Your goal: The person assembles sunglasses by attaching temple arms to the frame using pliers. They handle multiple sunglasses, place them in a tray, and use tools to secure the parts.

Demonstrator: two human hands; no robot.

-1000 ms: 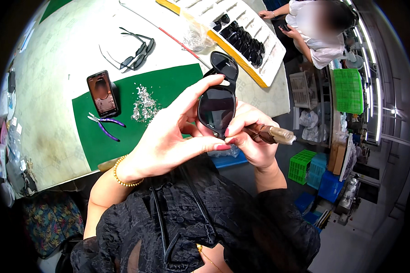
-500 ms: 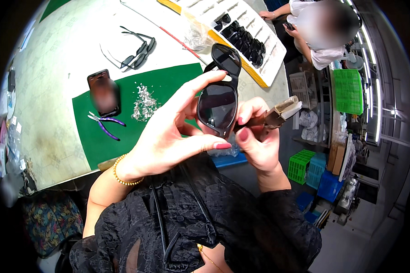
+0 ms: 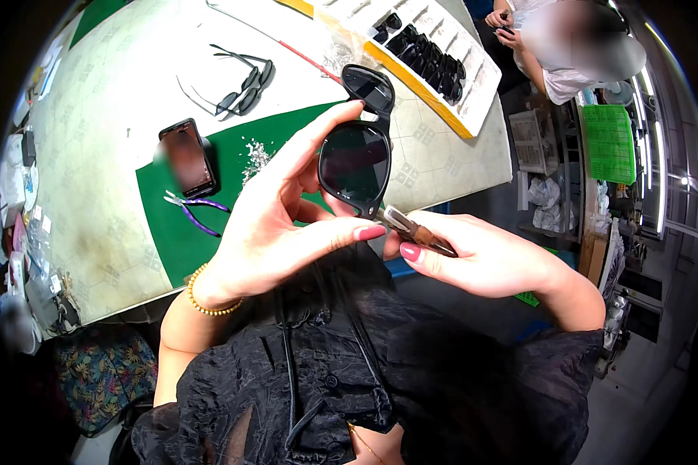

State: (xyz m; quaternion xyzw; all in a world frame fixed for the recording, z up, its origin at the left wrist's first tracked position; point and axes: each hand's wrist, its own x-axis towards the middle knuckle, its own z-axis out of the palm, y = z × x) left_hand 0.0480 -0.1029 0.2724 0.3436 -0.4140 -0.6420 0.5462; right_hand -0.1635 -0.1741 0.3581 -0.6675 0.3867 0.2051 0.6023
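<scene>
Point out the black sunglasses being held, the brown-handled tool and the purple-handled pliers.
Black sunglasses (image 3: 354, 164), head view, lower dark lens.
Brown-handled tool (image 3: 417, 231), head view, handle.
Purple-handled pliers (image 3: 194, 209), head view, where handles meet.

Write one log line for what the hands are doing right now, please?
left hand: holds dark sunglasses up | right hand: holds small tool, tip at frame corner | table: pliers, phone, another pair
</scene>
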